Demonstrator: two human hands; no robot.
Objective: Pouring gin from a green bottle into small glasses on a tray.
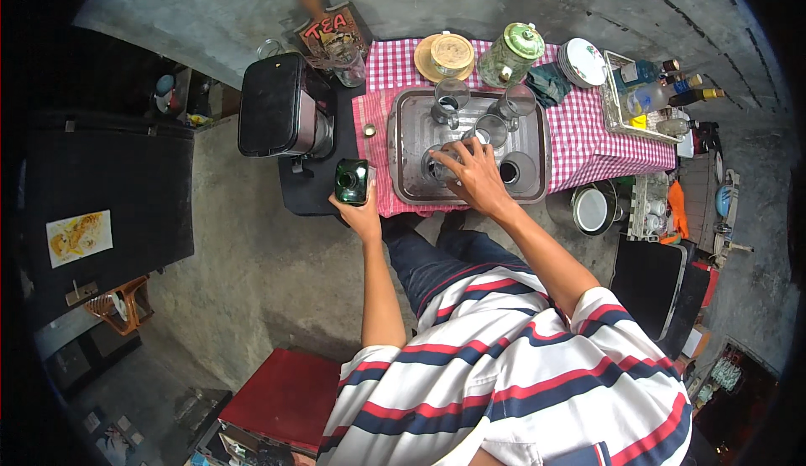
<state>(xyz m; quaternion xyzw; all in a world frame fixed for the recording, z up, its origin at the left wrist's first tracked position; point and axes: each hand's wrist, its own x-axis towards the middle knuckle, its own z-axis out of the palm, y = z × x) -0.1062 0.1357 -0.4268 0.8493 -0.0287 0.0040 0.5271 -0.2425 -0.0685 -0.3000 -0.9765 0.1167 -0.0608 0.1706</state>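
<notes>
My left hand (359, 212) is closed round a dark green, square-shouldered glass bottle (351, 175), held upright at the table's front edge with its mouth uncovered. A small round lid (369, 130) lies on the red cloth behind it. My right hand (477, 176) reaches over a metal tray (403, 189), its fingers bent round the rim of a clear glass (431, 166); the hand partly hides that glass. Several other clear glasses stand on the tray, among them a glass mug (451, 101) at the back and a glass with dark contents (516, 172) at the right.
A black coffee machine (281, 105) stands to the left. Behind the tray are a lidded jar on a wooden plate (432, 67), a green-lidded glass jar (509, 54) and stacked white bowls (581, 63). A white basket of bottles (617, 117) occupies the right end.
</notes>
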